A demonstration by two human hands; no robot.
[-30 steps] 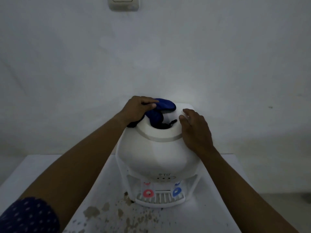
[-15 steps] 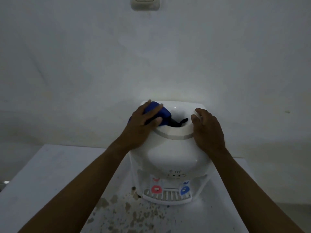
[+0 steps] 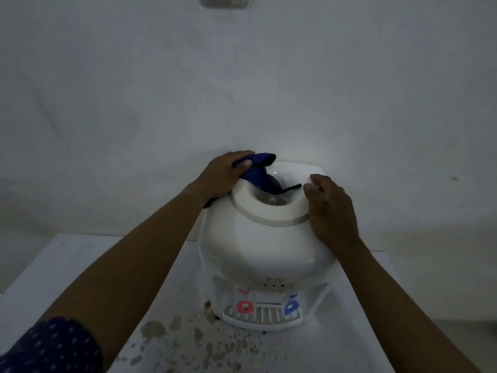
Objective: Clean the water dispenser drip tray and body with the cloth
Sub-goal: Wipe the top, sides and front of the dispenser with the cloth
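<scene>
Water dispenser (image 3: pixel 258 254) with "TD" mark (image 3: pixel 276 279), blue cloth (image 3: pixel 256 176) in curled left hand (image 3: pixel 220 176), flat right hand (image 3: pixel 332 211) on top.

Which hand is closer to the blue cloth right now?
Left. The left hand grips the blue cloth on top of the dispenser; the right hand rests on the top's opposite side, not holding it.

White table (image 3: pixel 67 265) with a water dispenser (image 3: pixel 269 254) upright on it, brown stains (image 3: pixel 188 337) at its front
</scene>
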